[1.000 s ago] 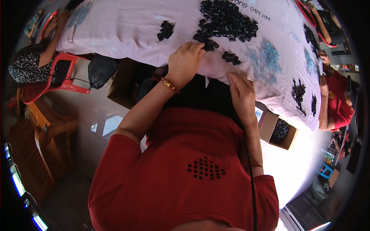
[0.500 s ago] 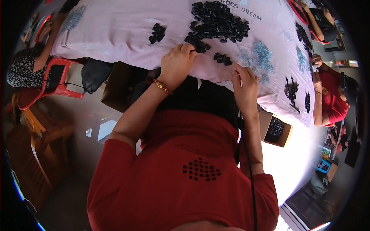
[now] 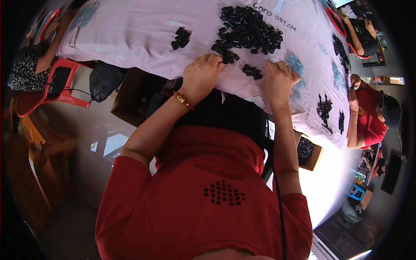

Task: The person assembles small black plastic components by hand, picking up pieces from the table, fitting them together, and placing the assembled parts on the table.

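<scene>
Many small black pieces [image 3: 251, 32] lay heaped just beyond the curled fingers of the left hand [image 3: 202, 74], a smaller cluster [image 3: 252, 72] just left of the bent fingers of the right hand [image 3: 279, 82]; whether either gripped one I could not tell; singling out pieces seemed the step, a fine pinch the next need

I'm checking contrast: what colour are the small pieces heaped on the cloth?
Black pieces, against a pale pink cloth; best seen in the head view.

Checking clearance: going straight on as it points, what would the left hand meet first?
From the left hand, likely the near end of the black pile; exact depth is unclear.
</scene>
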The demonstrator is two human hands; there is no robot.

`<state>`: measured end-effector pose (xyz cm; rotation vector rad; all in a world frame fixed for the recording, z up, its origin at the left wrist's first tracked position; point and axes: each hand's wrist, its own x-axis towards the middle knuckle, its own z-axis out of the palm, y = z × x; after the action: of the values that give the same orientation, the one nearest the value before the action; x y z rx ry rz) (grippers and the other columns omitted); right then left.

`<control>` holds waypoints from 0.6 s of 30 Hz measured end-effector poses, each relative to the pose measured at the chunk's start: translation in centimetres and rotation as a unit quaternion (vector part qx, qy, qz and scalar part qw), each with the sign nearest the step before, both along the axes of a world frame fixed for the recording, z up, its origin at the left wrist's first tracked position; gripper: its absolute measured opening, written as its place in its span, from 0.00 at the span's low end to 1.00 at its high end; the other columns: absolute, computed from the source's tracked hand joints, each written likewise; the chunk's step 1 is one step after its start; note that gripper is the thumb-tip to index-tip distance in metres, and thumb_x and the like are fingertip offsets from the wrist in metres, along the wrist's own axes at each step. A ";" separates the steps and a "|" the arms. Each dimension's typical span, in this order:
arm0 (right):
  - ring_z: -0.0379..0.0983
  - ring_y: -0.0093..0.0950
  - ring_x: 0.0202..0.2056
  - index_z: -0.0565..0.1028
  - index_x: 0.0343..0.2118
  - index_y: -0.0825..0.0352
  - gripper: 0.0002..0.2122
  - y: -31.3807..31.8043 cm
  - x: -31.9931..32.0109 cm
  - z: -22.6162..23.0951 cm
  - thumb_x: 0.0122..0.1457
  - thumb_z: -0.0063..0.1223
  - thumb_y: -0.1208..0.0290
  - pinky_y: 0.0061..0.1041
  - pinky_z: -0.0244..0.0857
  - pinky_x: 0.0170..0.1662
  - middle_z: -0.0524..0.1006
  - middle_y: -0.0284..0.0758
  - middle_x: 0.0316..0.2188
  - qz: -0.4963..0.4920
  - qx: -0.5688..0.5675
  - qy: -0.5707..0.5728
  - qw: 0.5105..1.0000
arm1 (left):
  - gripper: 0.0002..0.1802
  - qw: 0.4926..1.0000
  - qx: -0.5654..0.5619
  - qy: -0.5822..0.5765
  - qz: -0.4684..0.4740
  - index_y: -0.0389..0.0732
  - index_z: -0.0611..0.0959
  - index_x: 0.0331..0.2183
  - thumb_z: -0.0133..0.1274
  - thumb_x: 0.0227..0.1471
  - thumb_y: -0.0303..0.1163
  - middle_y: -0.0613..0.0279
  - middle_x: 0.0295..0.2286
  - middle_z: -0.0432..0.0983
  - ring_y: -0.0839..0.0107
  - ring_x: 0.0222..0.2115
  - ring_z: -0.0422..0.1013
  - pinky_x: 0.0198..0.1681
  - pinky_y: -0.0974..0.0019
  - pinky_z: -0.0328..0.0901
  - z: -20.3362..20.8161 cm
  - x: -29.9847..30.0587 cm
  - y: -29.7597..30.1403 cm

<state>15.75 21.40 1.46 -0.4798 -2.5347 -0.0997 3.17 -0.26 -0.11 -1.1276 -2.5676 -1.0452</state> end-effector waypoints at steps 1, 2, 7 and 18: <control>0.75 0.28 0.39 0.83 0.33 0.54 0.03 0.0 -0.1 0.0 0.55 0.62 0.68 0.40 0.51 0.51 0.76 0.28 0.32 -0.004 0.005 -0.015 1.000 | 0.08 1.000 0.004 0.003 -0.003 0.46 0.82 0.38 0.57 0.57 0.37 0.58 0.33 0.81 0.54 0.35 0.78 0.36 0.53 0.73 0.0 0.0 0.0; 0.75 0.28 0.39 0.83 0.33 0.54 0.03 0.0 -0.2 0.0 0.55 0.62 0.68 0.40 0.51 0.51 0.76 0.28 0.32 -0.003 0.005 -0.016 1.000 | 0.08 1.000 0.004 0.002 -0.002 0.46 0.82 0.38 0.57 0.57 0.37 0.58 0.33 0.81 0.54 0.35 0.78 0.36 0.53 0.73 -0.1 0.0 0.0; 0.75 0.30 0.40 0.80 0.32 0.56 0.02 -0.2 -0.5 0.7 0.56 0.60 0.69 0.40 0.51 0.50 0.77 0.29 0.32 -0.005 -0.044 -0.033 0.998 | 0.08 1.000 -0.003 0.001 0.001 0.45 0.82 0.37 0.57 0.57 0.36 0.57 0.33 0.81 0.54 0.35 0.78 0.36 0.53 0.72 0.0 0.0 0.1; 0.74 0.29 0.36 0.79 0.32 0.55 0.02 -1.6 1.9 0.0 0.57 0.62 0.67 0.36 0.52 0.50 0.77 0.28 0.33 -0.014 -0.009 0.006 1.000 | 0.07 1.000 0.013 -0.016 -0.001 0.44 0.81 0.36 0.58 0.57 0.35 0.55 0.32 0.80 0.52 0.35 0.77 0.37 0.53 0.72 0.3 0.3 -0.1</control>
<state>17.66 19.84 1.44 -0.5220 -2.5202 -0.0847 3.49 -0.40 0.19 -1.1179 -2.5701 -1.1014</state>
